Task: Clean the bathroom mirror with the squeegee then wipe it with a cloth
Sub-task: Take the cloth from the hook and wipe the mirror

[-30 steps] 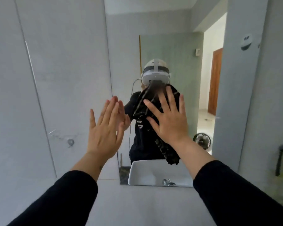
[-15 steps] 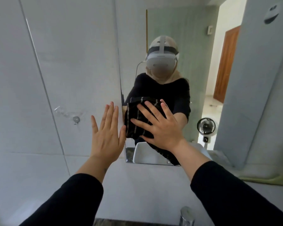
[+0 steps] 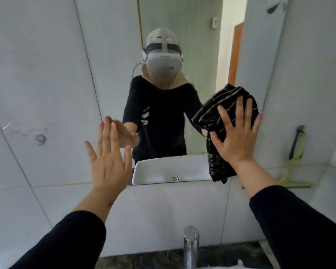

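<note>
pressing a striped cloth (image 3: 224, 113) on the mirror (image 3: 198, 45), right hand (image 3: 236, 138) spread; left hand (image 3: 110, 160) flat, fingers together.

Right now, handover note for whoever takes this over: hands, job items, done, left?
Left hand: open, flat, empty, at the left edge of the frameless wall mirror.
Right hand: open palm pressing the black cloth with pale stripes onto the glass at the lower right; no closed grip.
Pale green squeegee with dark handle: set aside, leaning on the tiled wall to the right.
Done: squeegee pass appears finished.
Left: finish the cloth wipe; covered area cannot be judged.
</note>
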`<state>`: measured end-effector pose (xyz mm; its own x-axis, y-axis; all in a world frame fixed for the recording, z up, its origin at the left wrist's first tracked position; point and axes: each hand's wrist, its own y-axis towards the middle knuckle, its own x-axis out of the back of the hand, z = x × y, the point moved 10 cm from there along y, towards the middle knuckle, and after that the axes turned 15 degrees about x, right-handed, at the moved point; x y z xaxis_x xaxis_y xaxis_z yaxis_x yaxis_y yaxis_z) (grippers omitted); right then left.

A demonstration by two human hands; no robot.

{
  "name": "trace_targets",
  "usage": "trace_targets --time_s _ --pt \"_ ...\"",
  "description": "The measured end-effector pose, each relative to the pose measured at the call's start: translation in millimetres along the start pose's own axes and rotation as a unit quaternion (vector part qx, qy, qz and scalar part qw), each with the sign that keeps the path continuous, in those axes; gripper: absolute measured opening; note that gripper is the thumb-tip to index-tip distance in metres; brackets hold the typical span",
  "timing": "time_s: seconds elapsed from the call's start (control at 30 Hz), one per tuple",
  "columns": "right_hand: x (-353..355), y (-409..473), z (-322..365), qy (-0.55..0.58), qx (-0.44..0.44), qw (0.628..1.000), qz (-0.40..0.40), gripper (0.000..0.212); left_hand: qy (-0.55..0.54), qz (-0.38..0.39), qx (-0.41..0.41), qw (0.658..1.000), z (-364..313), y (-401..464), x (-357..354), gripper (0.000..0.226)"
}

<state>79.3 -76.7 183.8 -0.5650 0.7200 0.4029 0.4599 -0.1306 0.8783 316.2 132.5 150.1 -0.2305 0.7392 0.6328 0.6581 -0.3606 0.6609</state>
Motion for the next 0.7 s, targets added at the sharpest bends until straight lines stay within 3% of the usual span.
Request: trace_targets --time_s 0.37,0.5,0.7 --pt "-45.0 -99.5 -1.9 -0.033 -0.051 0.998 -0.019 0.076 -0.003 -0.008 -0.005 1.0 35.8 -18.3 -31.9 0.068" --pt "-46.5 -84.4 38.4 -0.028 0.031 0.999 -0.024 0.079 0.001 0.009 0.006 1.0 55.5 -26.3 -48.3 0.066" --pt "-38.6 -40.1 134.0 -0.008 0.176 0.984 -0.02 0.063 -0.021 0.033 0.005 0.999 65.8 -31.6 -53.9 0.064"
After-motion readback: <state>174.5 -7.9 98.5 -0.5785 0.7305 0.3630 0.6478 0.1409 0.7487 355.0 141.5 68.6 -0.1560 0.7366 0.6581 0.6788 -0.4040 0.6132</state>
